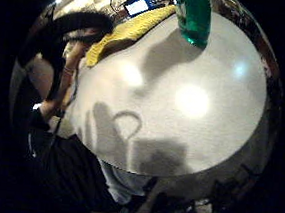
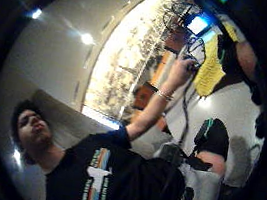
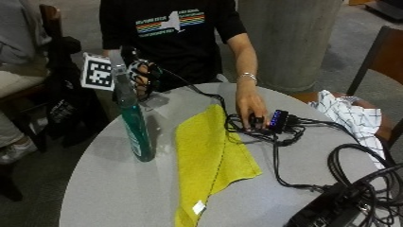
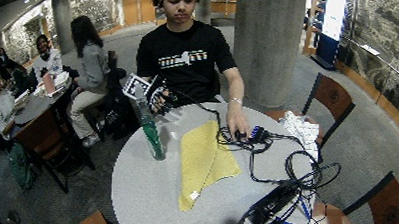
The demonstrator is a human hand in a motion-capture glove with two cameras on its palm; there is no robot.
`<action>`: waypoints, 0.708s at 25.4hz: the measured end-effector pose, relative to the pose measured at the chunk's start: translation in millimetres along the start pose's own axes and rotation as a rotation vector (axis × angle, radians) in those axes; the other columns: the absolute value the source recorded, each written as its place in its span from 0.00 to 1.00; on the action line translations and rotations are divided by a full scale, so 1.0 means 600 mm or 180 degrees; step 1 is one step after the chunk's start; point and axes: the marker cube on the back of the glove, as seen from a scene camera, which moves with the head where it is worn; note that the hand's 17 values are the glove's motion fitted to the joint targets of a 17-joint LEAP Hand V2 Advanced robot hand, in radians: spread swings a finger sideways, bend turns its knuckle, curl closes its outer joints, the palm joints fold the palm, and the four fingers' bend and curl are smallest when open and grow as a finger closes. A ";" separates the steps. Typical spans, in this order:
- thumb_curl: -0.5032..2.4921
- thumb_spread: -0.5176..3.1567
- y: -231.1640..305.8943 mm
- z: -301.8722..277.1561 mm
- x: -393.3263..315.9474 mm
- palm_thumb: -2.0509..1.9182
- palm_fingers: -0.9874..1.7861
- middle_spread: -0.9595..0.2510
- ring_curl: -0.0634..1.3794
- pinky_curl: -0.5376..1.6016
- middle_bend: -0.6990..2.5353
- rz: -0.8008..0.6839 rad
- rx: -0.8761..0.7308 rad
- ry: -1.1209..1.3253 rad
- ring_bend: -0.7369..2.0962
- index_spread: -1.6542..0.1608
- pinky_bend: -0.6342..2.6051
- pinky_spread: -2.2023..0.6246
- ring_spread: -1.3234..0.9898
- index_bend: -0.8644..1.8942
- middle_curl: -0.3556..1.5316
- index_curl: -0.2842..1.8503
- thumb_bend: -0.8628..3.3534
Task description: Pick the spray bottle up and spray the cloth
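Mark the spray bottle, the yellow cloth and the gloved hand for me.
spray bottle [image 3: 136, 130]: outside view, on its green body.
yellow cloth [image 3: 207, 161]: outside view, middle of the fabric.
gloved hand [image 3: 141, 75]: outside view, on the fingers near the bottle's top.

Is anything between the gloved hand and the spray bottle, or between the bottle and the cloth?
Nothing visible. The gloved right hand is up beside the spray bottle's top, with no object between them. The bottle stands on the table beside the yellow cloth, with only bare tabletop between. The cables lie past the cloth's far edge.

Two cameras face me across the tabletop [image 3: 113, 189], one wider; both palm cameras look down at its cloth [image 1: 132, 28].
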 end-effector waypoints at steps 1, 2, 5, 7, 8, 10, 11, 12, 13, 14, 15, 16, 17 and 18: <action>0.32 0.39 0.000 -0.002 0.006 0.78 0.72 0.75 0.28 0.41 0.26 0.0029 0.0066 -0.0347 0.40 0.74 0.43 0.77 0.54 0.33 0.38 0.24 0.22; 0.33 0.38 -0.001 -0.004 0.010 0.78 0.74 0.75 0.29 0.42 0.27 0.0090 0.0142 -0.0687 0.41 0.74 0.44 0.75 0.53 0.33 0.39 0.24 0.22; 0.33 0.38 -0.007 -0.012 0.016 0.78 0.81 0.75 0.34 0.45 0.30 0.0336 0.0398 -0.1426 0.46 0.77 0.46 0.73 0.53 0.31 0.41 0.23 0.22; 0.34 0.40 -0.005 -0.018 0.020 0.78 0.81 0.75 0.35 0.46 0.31 0.0416 0.0545 -0.1517 0.48 0.78 0.47 0.72 0.53 0.32 0.42 0.23 0.22; 0.34 0.41 -0.001 -0.023 0.022 0.78 0.80 0.76 0.36 0.46 0.31 0.0424 0.0617 -0.1485 0.48 0.78 0.48 0.71 0.53 0.32 0.42 0.23 0.22; 0.34 0.42 0.005 -0.035 0.026 0.78 0.80 0.76 0.37 0.47 0.32 0.0417 0.0763 -0.1388 0.49 0.79 0.48 0.71 0.53 0.33 0.43 0.23 0.22; 0.34 0.42 0.008 -0.041 0.028 0.78 0.79 0.76 0.37 0.47 0.32 0.0412 0.0826 -0.1342 0.49 0.79 0.48 0.71 0.54 0.33 0.43 0.23 0.22; 0.34 0.42 0.012 -0.047 0.030 0.78 0.79 0.76 0.38 0.47 0.33 0.0409 0.0875 -0.1294 0.49 0.79 0.48 0.70 0.54 0.33 0.44 0.23 0.22; 0.34 0.42 0.015 -0.053 0.033 0.78 0.78 0.76 0.37 0.47 0.33 0.0407 0.0907 -0.1241 0.49 0.79 0.48 0.70 0.54 0.34 0.44 0.23 0.22; 0.34 0.43 0.019 -0.057 0.035 0.78 0.77 0.75 0.37 0.47 0.33 0.0404 0.0926 -0.1186 0.49 0.79 0.48 0.70 0.54 0.34 0.44 0.23 0.22; 0.34 0.43 0.022 -0.061 0.037 0.78 0.76 0.76 0.37 0.47 0.33 0.0398 0.0938 -0.1134 0.48 0.79 0.47 0.70 0.54 0.34 0.44 0.23 0.21; 0.34 0.43 0.024 -0.064 0.039 0.78 0.76 0.76 0.37 0.47 0.33 0.0391 0.0952 -0.1090 0.48 0.79 0.47 0.70 0.54 0.34 0.44 0.23 0.21; 0.35 0.43 0.024 -0.067 0.041 0.78 0.75 0.75 0.37 0.47 0.33 0.0382 0.0973 -0.1055 0.47 0.79 0.46 0.70 0.54 0.35 0.44 0.23 0.21; 0.35 0.43 0.023 -0.070 0.043 0.77 0.74 0.75 0.36 0.46 0.33 0.0376 0.0999 -0.1027 0.47 0.79 0.46 0.70 0.55 0.35 0.44 0.23 0.21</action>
